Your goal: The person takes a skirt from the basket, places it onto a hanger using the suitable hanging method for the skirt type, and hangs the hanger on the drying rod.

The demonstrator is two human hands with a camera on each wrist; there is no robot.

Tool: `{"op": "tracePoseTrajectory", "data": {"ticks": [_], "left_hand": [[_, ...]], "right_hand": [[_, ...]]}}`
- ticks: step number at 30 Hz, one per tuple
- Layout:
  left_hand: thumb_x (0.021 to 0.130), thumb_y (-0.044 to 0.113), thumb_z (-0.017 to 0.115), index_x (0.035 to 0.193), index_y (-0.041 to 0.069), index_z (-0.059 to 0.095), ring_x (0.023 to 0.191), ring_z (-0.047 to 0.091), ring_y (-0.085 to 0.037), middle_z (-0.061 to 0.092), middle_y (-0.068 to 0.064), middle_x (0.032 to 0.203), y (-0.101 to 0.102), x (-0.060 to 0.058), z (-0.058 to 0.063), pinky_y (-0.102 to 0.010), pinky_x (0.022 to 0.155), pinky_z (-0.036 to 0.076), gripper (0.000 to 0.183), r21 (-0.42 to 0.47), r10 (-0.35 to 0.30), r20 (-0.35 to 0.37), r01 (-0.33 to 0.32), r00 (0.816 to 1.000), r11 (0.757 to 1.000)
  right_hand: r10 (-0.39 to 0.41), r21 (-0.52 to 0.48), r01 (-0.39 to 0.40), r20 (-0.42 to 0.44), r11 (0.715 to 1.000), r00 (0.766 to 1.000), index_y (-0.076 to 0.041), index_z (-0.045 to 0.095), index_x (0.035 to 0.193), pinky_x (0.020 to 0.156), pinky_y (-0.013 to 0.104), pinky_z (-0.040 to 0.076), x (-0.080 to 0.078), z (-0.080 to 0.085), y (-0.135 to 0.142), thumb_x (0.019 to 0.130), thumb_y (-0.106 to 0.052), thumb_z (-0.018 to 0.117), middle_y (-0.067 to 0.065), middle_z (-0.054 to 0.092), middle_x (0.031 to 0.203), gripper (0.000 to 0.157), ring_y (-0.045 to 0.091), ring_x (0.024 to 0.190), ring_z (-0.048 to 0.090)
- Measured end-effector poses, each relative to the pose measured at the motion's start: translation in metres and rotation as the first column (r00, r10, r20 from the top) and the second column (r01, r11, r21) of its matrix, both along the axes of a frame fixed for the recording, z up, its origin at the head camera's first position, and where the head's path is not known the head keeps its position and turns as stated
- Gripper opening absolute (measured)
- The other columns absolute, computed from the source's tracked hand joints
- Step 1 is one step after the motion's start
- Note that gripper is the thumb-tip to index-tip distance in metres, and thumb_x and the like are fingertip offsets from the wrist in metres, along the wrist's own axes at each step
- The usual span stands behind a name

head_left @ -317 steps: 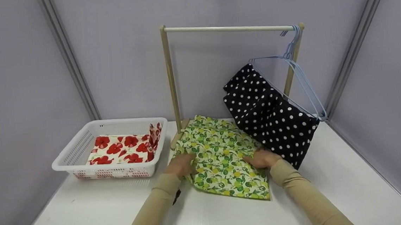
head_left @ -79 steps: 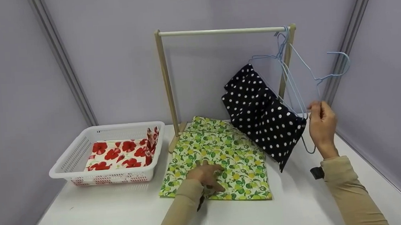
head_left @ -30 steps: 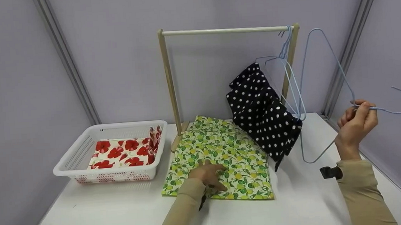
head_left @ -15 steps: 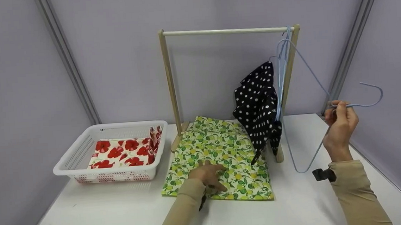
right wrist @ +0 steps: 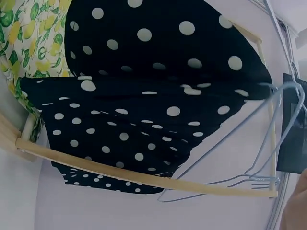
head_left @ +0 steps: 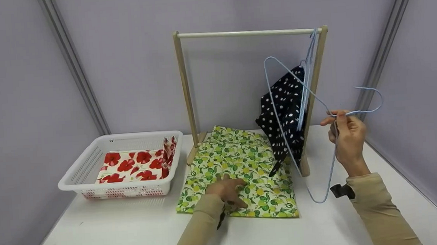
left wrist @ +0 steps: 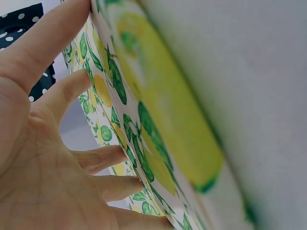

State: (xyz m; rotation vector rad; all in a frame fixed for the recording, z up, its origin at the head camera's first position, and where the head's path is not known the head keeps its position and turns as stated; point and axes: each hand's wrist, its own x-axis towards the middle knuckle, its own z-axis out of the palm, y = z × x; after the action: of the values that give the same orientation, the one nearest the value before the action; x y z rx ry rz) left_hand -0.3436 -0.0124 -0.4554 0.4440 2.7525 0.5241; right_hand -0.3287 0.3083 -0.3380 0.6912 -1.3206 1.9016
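My left hand rests with spread fingers on the front of a lemon-print cloth, which lies spread flat on the table. In the left wrist view the fingertips touch this cloth. At the right, my right hand pinches a blue wire hanger just below its hook. The hanger is held sideways in the air, hook to the right, with no cloth on it. Only a sliver of that hand shows in the right wrist view. Behind the hanger hangs a black polka-dot cloth, bunched and seen nearly edge-on.
A wooden rack with a white rail stands at the back; other blue hangers hang at its right end. To the left, a white basket holds a red-flowered cloth. Grey walls enclose the white table.
My right hand has taken a hanger from the rack and brought it leftward. The polka-dot cloth has swung edge-on. My left hand has moved onto the front of the lemon-print cloth and stays there.
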Motion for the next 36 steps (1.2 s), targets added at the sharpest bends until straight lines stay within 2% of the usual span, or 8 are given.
{"op": "tracePoseTrajectory", "data": {"ticks": [3,6,11,15,18,21,28,36], "left_hand": [[0.071,0.048,0.085,0.139,0.040,0.053,0.146,0.015,-0.050,0.024,-0.017,0.160,0.000,0.000,0.000,-0.067,0.101,0.038,0.075,0.010,0.002,0.007,-0.002,1.000,1.000],[0.071,0.048,0.085,0.139,0.041,0.052,0.146,0.014,-0.051,0.023,-0.017,0.161,0.001,0.000,0.000,-0.068,0.102,0.037,0.076,0.008,0.002,0.013,-0.002,1.000,1.000],[0.070,0.049,0.085,0.139,0.042,0.052,0.146,0.013,-0.052,0.024,-0.017,0.160,0.001,-0.001,0.000,-0.071,0.102,0.034,0.076,0.002,-0.001,0.010,0.001,1.000,1.000],[0.070,0.050,0.085,0.138,0.041,0.053,0.146,0.015,-0.051,0.027,-0.017,0.159,0.001,-0.001,0.000,-0.071,0.101,0.036,0.075,-0.006,-0.009,-0.002,0.009,1.000,1.000],[0.070,0.051,0.085,0.138,0.042,0.053,0.146,0.017,-0.050,0.030,-0.016,0.157,0.001,-0.002,-0.001,-0.069,0.099,0.039,0.076,-0.019,-0.005,-0.002,0.005,1.000,1.000],[0.070,0.050,0.085,0.138,0.043,0.053,0.146,0.016,-0.049,0.030,-0.015,0.157,0.001,-0.003,-0.002,-0.069,0.099,0.039,0.076,-0.020,0.004,0.006,-0.004,1.000,1.000],[0.070,0.049,0.085,0.139,0.042,0.052,0.147,0.012,-0.049,0.026,-0.015,0.160,0.001,-0.002,-0.001,-0.068,0.101,0.038,0.076,-0.002,0.004,0.019,-0.004,1.000,1.000],[0.071,0.051,0.084,0.139,0.043,0.052,0.147,0.014,-0.049,0.028,-0.015,0.158,0.001,-0.001,-0.001,-0.069,0.100,0.038,0.075,-0.024,0.007,0.002,-0.007,1.000,1.000]], "right_hand": [[-0.017,0.058,0.019,-0.019,0.998,1.000,0.012,0.062,0.101,0.033,0.019,0.023,0.003,0.002,-0.006,0.102,-0.009,0.048,0.009,0.071,0.071,0.026,0.008,0.037,0.031],[-0.227,0.186,0.227,-0.025,0.956,0.974,0.010,0.065,0.105,0.035,0.018,0.023,0.008,0.004,-0.010,0.102,-0.007,0.048,-0.001,0.073,0.074,0.024,0.006,0.037,0.031],[-0.619,0.343,0.625,-0.144,0.701,0.772,0.007,0.071,0.099,0.043,0.015,0.021,0.014,0.008,-0.015,0.099,-0.005,0.055,-0.001,0.072,0.075,0.020,-0.003,0.047,0.033],[-0.706,0.363,0.768,-0.315,0.528,0.634,0.006,0.073,0.090,0.053,0.005,0.031,0.017,0.009,-0.020,0.093,0.000,0.061,0.014,0.072,0.074,0.014,-0.003,0.058,0.053],[-0.702,0.405,0.809,-0.416,0.427,0.578,0.005,0.073,0.086,0.054,0.015,0.042,0.018,0.008,-0.024,0.091,0.001,0.064,0.016,0.072,0.075,0.011,0.016,0.058,0.064],[-0.675,0.481,0.793,-0.445,0.374,0.588,0.004,0.074,0.090,0.052,0.025,0.040,0.015,0.005,-0.027,0.092,-0.002,0.064,0.015,0.073,0.076,0.012,0.028,0.052,0.060],[-0.625,0.647,0.643,-0.315,0.409,0.714,-0.001,0.074,0.095,0.049,0.015,0.033,-0.010,0.001,-0.033,0.097,-0.014,0.061,0.009,0.073,0.077,0.019,0.010,0.047,0.049],[-0.599,0.749,0.528,-0.223,0.400,0.769,-0.001,0.072,0.107,0.060,0.034,0.046,-0.048,0.005,-0.039,0.100,-0.019,0.056,0.012,0.068,0.074,0.025,0.023,0.060,0.060]]}}
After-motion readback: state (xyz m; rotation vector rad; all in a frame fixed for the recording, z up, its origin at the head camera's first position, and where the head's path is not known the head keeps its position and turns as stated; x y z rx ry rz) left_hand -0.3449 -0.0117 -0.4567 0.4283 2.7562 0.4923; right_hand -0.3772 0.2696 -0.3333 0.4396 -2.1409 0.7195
